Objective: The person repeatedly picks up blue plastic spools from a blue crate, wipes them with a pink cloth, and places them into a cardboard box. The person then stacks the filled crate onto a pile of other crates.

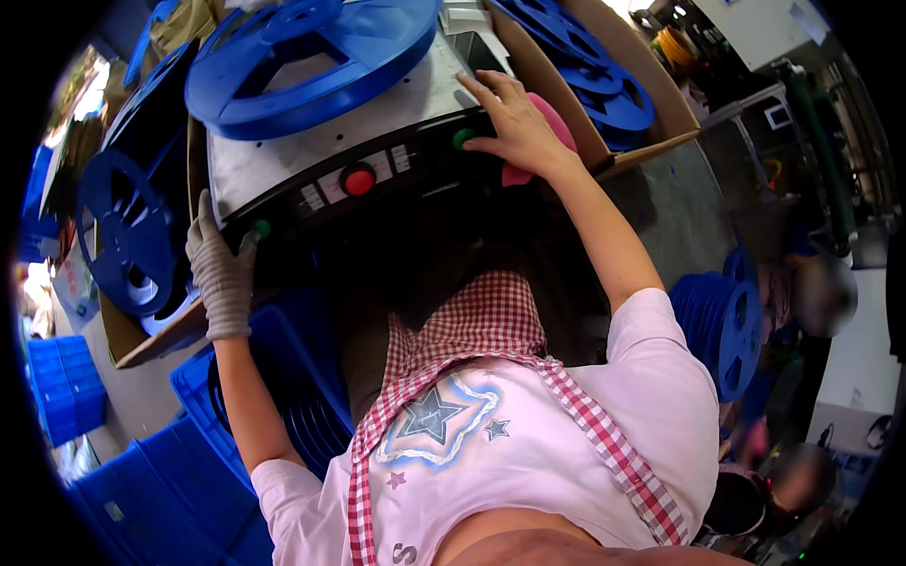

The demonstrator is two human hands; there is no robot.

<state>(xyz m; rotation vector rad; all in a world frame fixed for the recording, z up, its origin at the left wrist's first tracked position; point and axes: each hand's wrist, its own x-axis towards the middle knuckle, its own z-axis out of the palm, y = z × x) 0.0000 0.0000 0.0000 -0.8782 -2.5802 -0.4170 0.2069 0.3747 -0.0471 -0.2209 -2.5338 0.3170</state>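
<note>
My left hand [219,272], in a grey knit glove, rests against the left end of a black control panel [415,170], its thumb on a small green button [261,227]. My bare right hand [514,123] lies with fingers spread at the panel's right end, thumb beside a second green button [462,139]. A pink cloth [559,124] sticks out from under that palm. A round red button [359,179] sits mid-panel. A large blue plastic reel [311,57] lies on the machine's grey metal top [415,99].
Cardboard boxes with blue reels stand to the left [127,236] and right [604,85] of the machine. Blue crates [66,387] are at lower left. At right another person sits by a stack of blue reels [727,321].
</note>
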